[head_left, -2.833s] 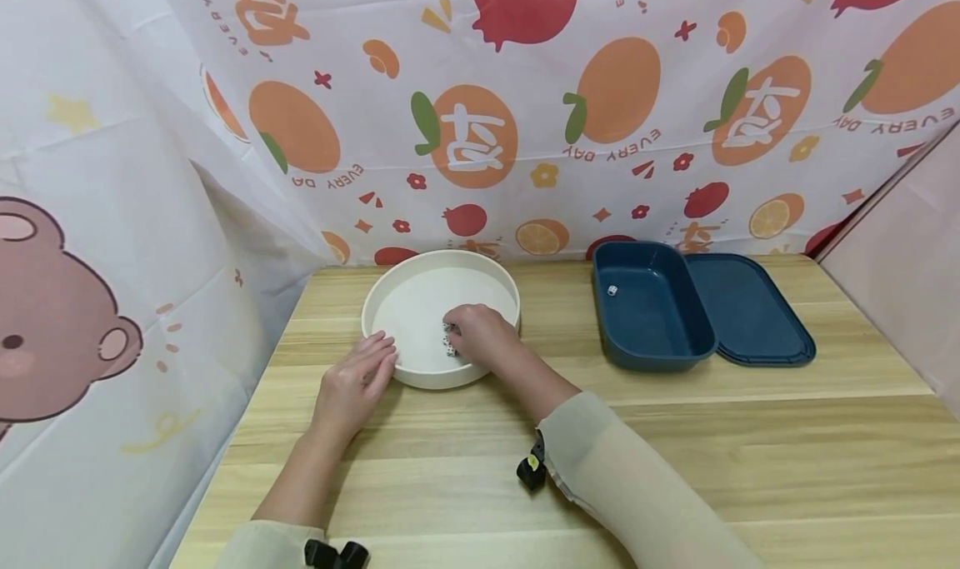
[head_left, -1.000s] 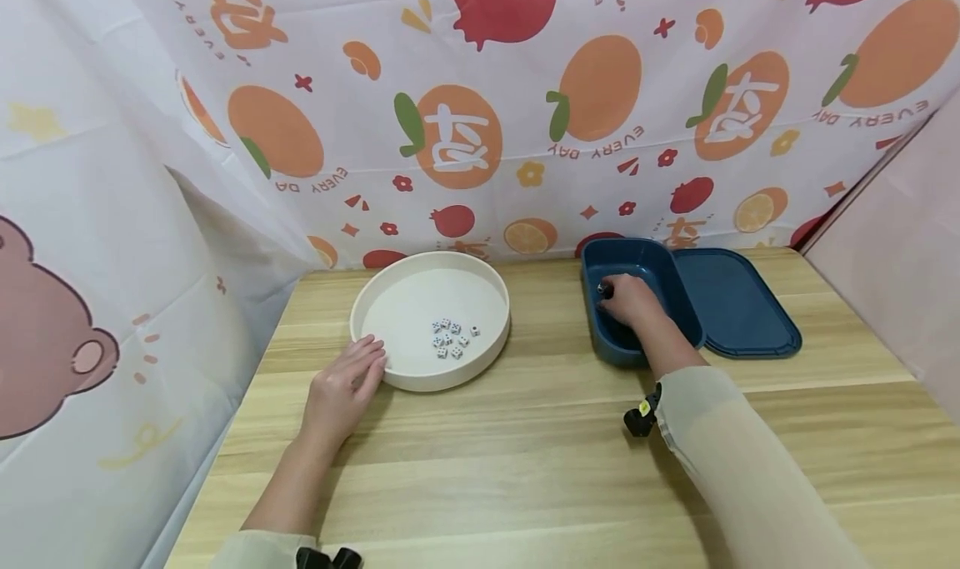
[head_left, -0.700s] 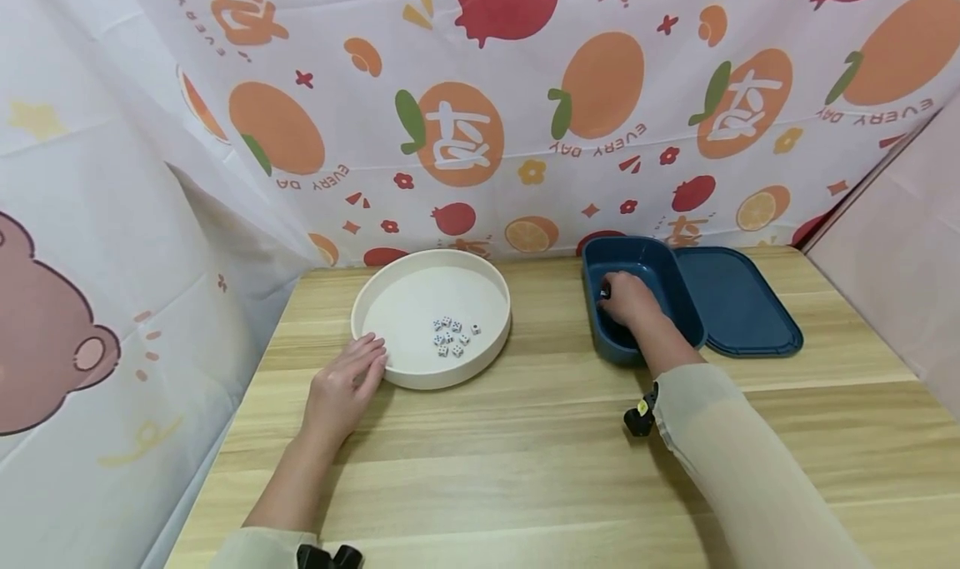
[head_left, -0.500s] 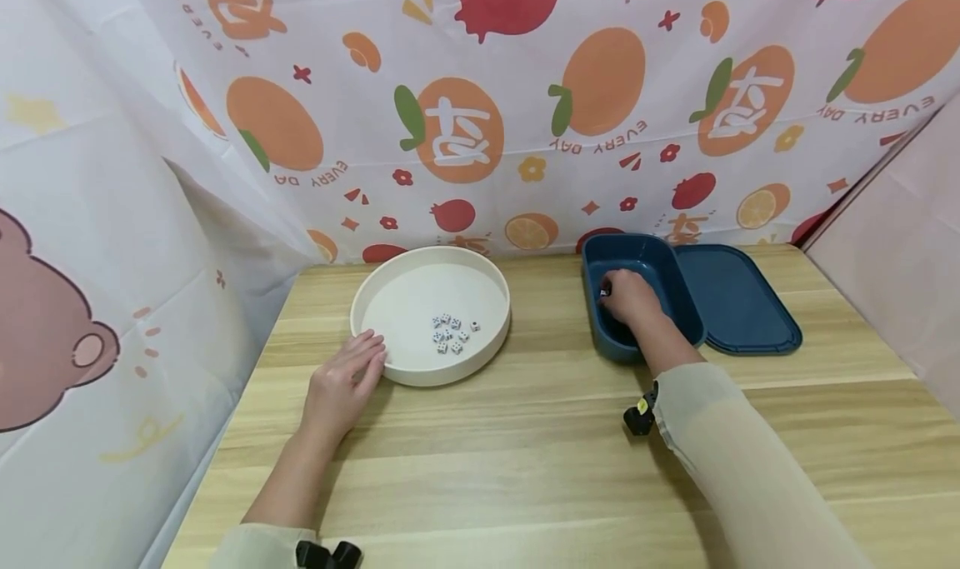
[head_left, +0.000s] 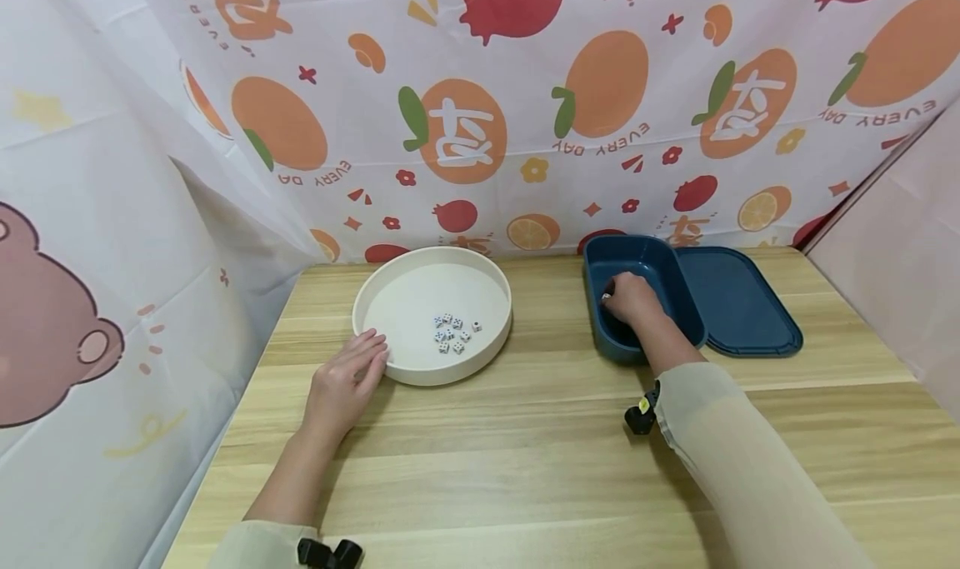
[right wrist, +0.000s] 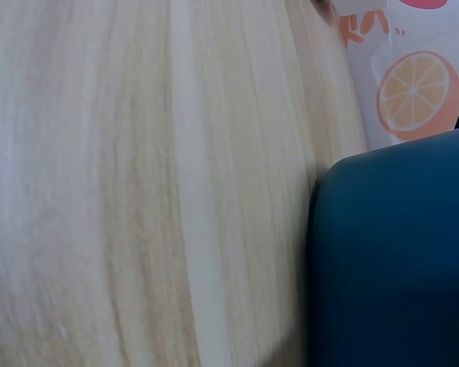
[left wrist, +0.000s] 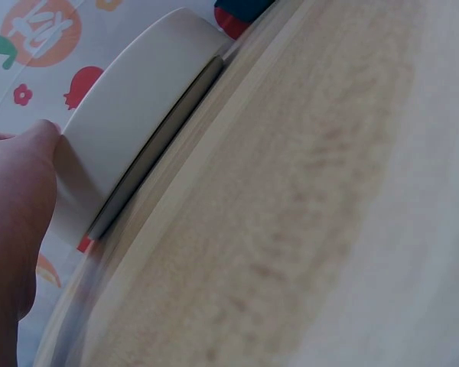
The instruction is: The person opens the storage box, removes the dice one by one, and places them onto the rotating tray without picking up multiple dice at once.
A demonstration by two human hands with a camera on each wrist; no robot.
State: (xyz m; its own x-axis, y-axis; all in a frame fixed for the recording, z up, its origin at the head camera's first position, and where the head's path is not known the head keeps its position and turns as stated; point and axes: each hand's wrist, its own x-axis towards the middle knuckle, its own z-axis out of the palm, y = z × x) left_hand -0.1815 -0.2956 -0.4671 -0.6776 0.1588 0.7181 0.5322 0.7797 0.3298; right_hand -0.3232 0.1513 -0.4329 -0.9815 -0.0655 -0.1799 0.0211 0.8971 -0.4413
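A round white tray (head_left: 408,302) stands on the table at left of centre, with several small white dice (head_left: 450,336) grouped in its right half. My left hand (head_left: 341,384) rests against the tray's near-left rim, fingers extended; the left wrist view has this hand beside the tray's outer wall (left wrist: 138,107). Inside the deep blue box (head_left: 684,309), my right hand (head_left: 633,302) reaches down near the left wall. Its fingers are bent and pinch a small white die (head_left: 605,297), which they mostly cover. In the right wrist view only the box's outside (right wrist: 398,252) appears, with no fingers.
A flat blue lid (head_left: 738,302) lies on the table just right of the box, partly against it. Behind both containers hangs a fruit-print cloth (head_left: 540,111). The wooden table (head_left: 487,461) extends toward me. Black wrist cameras sit on both sleeves.
My right hand has left the tray and gone right into the blue box. Over the last second it stays there with only slight finger movement. The left hand keeps its place at the rim.
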